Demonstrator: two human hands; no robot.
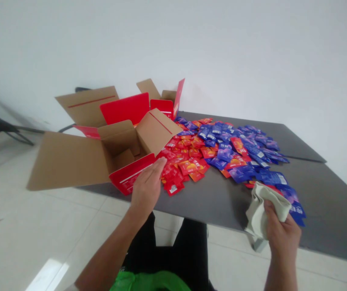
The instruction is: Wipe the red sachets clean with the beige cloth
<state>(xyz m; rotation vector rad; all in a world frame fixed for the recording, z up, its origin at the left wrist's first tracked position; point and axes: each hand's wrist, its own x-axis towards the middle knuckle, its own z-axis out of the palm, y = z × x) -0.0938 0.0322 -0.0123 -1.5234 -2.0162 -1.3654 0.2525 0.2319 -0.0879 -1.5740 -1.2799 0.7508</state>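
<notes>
Just beside the left hand's (pixel 147 189) pressed-together, outstretched fingers, red sachets (pixel 176 171) spread toward the right, with the red flap of a cardboard box (pixel 131 174) under the palm side. Around a crumpled pale cloth (pixel 260 212), the right hand's (pixel 282 236) fingers curl shut, blue sachets (pixel 293 202) just beyond them

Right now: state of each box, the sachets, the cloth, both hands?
Near cardboard box: open, flaps spread.
Rear cardboard box: open, flaps raised.
Red sachets: loose, heaped.
Blue sachets: loose, spread, overlapping.
Pale cloth: crumpled, gripped.
Right hand: closed on cloth.
Left hand: open, fingers extended at box's red flap; contact unclear.
</notes>
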